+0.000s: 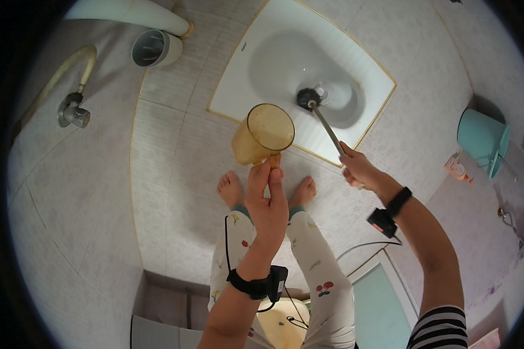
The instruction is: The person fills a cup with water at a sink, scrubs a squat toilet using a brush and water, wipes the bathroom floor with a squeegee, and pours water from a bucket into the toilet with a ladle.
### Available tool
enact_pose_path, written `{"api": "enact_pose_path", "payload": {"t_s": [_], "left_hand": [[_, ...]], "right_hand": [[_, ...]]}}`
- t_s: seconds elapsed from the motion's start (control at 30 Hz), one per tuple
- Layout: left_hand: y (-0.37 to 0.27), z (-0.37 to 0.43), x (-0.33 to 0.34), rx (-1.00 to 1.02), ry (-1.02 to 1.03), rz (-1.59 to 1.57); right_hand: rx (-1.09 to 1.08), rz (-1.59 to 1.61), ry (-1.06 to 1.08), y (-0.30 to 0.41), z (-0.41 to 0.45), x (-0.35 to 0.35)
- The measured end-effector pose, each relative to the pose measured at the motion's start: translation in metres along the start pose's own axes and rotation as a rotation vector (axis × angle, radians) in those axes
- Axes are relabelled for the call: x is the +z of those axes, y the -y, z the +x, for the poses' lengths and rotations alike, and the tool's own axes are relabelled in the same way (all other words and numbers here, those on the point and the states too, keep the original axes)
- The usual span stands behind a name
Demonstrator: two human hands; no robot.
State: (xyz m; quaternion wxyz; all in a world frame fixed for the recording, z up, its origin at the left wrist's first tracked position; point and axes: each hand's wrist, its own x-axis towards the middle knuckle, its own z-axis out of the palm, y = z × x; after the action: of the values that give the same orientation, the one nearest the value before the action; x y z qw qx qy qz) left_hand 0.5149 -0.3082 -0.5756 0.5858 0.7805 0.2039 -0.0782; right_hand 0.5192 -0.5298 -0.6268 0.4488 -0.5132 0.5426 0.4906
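Observation:
My left hand (268,187) grips the handle of an amber see-through plastic cup (249,141), held above the tiled floor just short of the squat toilet's near edge. The cup's round mouth tips up towards me, and I cannot tell whether water is in it. In my right hand (361,168) is the long grey handle of a toilet brush (327,126). Its dark bristle head rests inside the bowl of the white squat toilet (231,94), beside the round drain opening.
A grey-white brush holder (170,50) stands at upper left below a white pipe (126,12). On the left wall is a tap valve (75,114) with a hose. A turquoise bucket (480,135) and a pink pump bottle (456,168) sit at right. A yellowish basin (284,320) lies behind my legs.

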Motion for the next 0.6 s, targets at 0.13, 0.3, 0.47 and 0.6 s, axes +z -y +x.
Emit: {"api": "enact_pose_path", "payload": {"t_s": [0.13, 0.3, 0.47, 0.6], "left_hand": [[-0.001, 0.002, -0.001, 0.005, 0.031, 0.019], [0.003, 0.000, 0.004, -0.057, 0.012, -0.061], [-0.001, 0.003, -0.004, -0.053, -0.001, -0.022], [-0.004, 0.002, -0.008, -0.005, 0.017, 0.022]], "right_hand": [[-0.110, -0.468, -0.047, 0.016, -0.001, -0.011], [-0.341, -0.775, -0.115, 0.029, 0.038, 0.023], [-0.365, -0.767, -0.201, -0.017, 0.023, -0.025], [-0.273, -0.859, -0.271, -0.029, 0.006, -0.054]]}}
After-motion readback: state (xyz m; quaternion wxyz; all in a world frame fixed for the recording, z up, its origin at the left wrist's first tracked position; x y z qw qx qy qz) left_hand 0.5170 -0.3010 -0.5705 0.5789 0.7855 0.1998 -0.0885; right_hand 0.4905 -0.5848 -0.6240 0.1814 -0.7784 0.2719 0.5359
